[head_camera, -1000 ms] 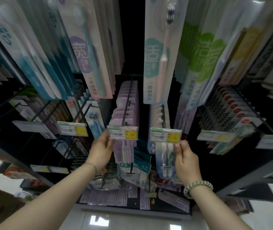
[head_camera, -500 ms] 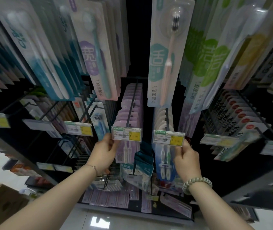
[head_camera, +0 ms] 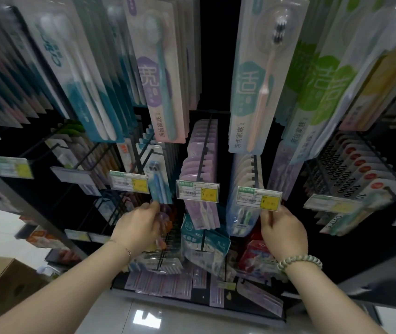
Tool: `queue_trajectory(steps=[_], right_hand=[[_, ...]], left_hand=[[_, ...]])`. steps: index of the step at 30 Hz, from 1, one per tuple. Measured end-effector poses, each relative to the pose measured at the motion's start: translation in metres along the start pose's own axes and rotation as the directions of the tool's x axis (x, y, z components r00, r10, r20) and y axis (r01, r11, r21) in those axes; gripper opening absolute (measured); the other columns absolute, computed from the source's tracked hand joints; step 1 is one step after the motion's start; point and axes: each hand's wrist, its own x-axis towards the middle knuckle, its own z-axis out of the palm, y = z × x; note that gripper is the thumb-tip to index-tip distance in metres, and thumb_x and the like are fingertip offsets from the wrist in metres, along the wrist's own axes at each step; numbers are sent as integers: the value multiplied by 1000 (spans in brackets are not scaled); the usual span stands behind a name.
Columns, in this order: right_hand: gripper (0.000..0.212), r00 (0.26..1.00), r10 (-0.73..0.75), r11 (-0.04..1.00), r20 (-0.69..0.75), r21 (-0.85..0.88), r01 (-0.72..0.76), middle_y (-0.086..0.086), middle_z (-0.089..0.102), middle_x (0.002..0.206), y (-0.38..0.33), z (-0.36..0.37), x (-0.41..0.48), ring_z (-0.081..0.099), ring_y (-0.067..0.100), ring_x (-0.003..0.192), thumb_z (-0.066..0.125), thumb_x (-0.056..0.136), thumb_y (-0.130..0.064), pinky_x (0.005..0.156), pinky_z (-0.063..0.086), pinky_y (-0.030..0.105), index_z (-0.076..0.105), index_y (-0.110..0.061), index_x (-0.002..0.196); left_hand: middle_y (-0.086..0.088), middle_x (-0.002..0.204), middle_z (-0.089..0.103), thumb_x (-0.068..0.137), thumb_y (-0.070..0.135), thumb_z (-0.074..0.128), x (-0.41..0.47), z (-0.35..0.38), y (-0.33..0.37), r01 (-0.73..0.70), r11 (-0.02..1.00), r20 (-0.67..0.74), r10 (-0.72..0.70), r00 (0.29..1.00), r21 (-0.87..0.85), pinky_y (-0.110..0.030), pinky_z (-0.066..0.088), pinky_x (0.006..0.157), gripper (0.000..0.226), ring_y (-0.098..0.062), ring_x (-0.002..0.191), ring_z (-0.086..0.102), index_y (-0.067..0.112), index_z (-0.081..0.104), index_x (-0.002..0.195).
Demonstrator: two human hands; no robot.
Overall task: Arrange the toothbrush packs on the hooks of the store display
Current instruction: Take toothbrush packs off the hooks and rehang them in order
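Both forearms reach upward. The left grip (head_camera: 139,227) curls its fingertips under the bottom edge of the hook-hung blue toothbrush pack (head_camera: 159,186); whether it pinches, I cannot tell. The right grip (head_camera: 283,231) pinches the lower right corner of the price tag (head_camera: 259,198).

Toothbrush packs (head_camera: 199,169) on hooks (head_camera: 203,150), price tags (head_camera: 197,191) in front, hands (head_camera: 141,225) below

Price tag (head_camera: 259,198) print illegible, upper packs (head_camera: 262,68) cropped, left hand (head_camera: 139,225) grip hidden
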Motion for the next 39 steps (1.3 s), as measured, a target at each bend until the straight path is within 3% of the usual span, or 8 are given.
queue_trajectory(steps=[4,6,16,21,24,33,39], right_hand=[[28,997,-71,997,20,-11,71,-1,62,77,-12,3,-13,55,16,53,41,97,-36,46,43,28,61,-22,83],[22,994,-105,994,19,1,105,-6,57,69,-20,4,-19,51,14,49,44,96,-35,43,36,24,55,-25,81],[30,995,-97,991,-2,-93,97,-5,52,57,-40,20,-33,45,12,43,53,91,-29,38,22,22,54,-19,63],[30,984,-175,975,-17,-144,171,-5,46,51,-48,29,-40,41,16,40,61,85,-25,38,14,19,45,-22,59],[26,970,-239,948,-36,-224,225,-6,49,50,-53,33,-41,45,16,38,70,77,-22,38,8,15,52,-19,58],[14,964,-226,941,-139,-288,179,-4,58,59,-76,40,-47,56,18,50,66,79,-26,39,33,23,60,-19,67],[11,968,-192,936,-161,-325,132,-3,58,61,-74,32,-58,57,18,53,65,79,-28,41,30,23,63,-18,74]], left_hand=[[1,87,47,97,27,44,-3,3,-11,-30,999,-27,30,999,22,-33,34,51,11,-27,72,56,17,46,102],[1,87,45,97,27,43,-4,4,-14,-37,998,-42,39,998,47,-32,32,52,12,-26,70,53,17,46,103],[-3,103,60,97,28,45,-12,8,-36,-45,995,-67,51,996,91,-32,34,55,20,-27,85,61,17,49,112],[-2,114,58,98,32,42,-13,8,-42,-78,984,-30,84,996,157,-32,35,62,32,-26,99,60,18,46,127],[-3,114,58,99,31,40,-9,5,-39,-113,970,-23,121,992,216,-32,33,65,37,-26,103,58,17,43,133],[-1,106,62,96,32,44,4,-2,-22,-283,956,-43,287,957,74,-34,38,67,22,-26,99,61,18,52,112],[0,101,63,97,34,42,5,-1,-1,-395,915,-20,397,917,78,-34,38,70,19,-25,97,61,20,51,105]])
